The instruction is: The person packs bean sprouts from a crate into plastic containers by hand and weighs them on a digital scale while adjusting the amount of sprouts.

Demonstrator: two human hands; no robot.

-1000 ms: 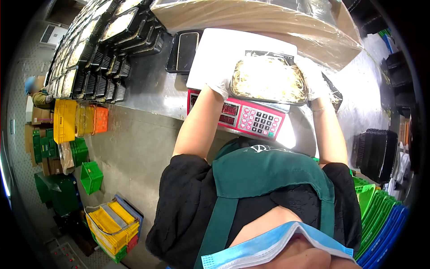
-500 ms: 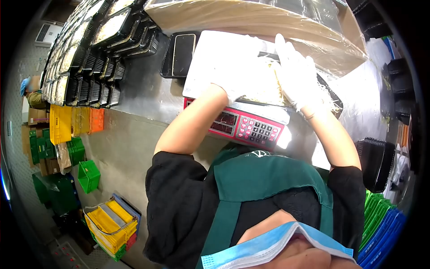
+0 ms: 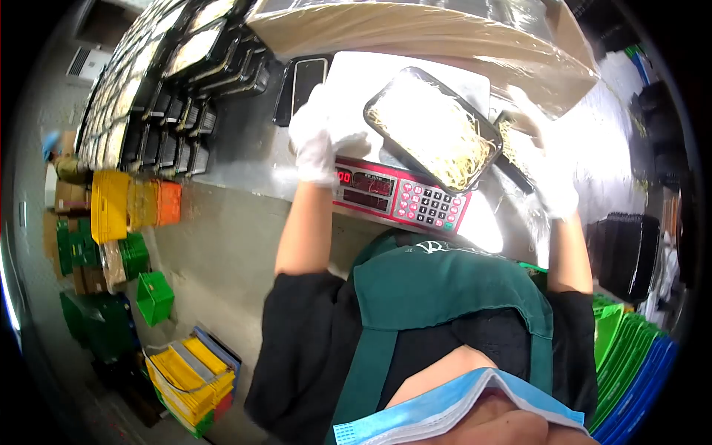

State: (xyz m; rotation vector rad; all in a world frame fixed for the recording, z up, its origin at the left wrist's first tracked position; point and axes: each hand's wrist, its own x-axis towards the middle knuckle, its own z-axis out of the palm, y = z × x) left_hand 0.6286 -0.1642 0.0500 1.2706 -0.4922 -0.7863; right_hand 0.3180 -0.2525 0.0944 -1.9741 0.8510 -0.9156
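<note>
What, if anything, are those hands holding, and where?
Left hand: nothing visible. Right hand seems to grip the right-hand sprout tray by its right side; glare hides the hold.

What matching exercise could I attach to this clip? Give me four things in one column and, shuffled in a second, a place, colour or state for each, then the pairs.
Column 1
1. Central bean-sprout tray
2. Digital weighing scale
3. Cardboard box
4. Bib apron

Column 2
A. Dark green
B. On the far side of the scale from the wearer
C. Askew over the white weighing platform
D. Red-cased, with a number keypad

Pairs: 1-C, 2-D, 3-B, 4-A
</note>
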